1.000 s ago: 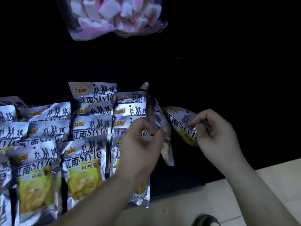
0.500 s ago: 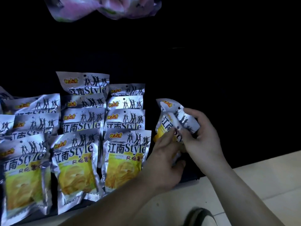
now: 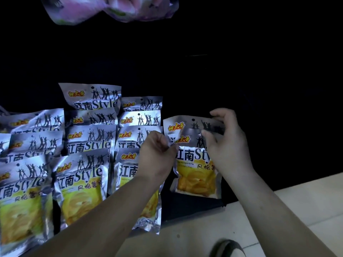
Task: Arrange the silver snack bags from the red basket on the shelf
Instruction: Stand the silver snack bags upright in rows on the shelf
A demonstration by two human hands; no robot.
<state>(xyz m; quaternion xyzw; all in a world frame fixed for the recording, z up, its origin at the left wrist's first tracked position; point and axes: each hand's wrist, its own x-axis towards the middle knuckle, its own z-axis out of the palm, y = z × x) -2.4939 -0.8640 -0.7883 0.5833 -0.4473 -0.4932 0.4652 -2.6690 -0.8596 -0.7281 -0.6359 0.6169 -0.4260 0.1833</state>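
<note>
Silver snack bags with yellow chip pictures stand in several overlapping rows on a dark shelf. To the right of the rows, two more silver bags stand upright, one behind the other. My left hand pinches the front bag at its upper left corner. My right hand grips the upper right of both, thumb on the front bag and fingers curled over the top edge of the rear bag. The red basket is out of view.
A bag of pink and white marshmallows hangs above the shelf at the top. The shelf space to the right of my hands is dark. Pale floor tiles lie below the shelf edge, with a shoe tip at the bottom.
A second ago each hand held one tilted bag apart. The two bags came together and now stand upright, facing front, in a new row to the right of the others.
</note>
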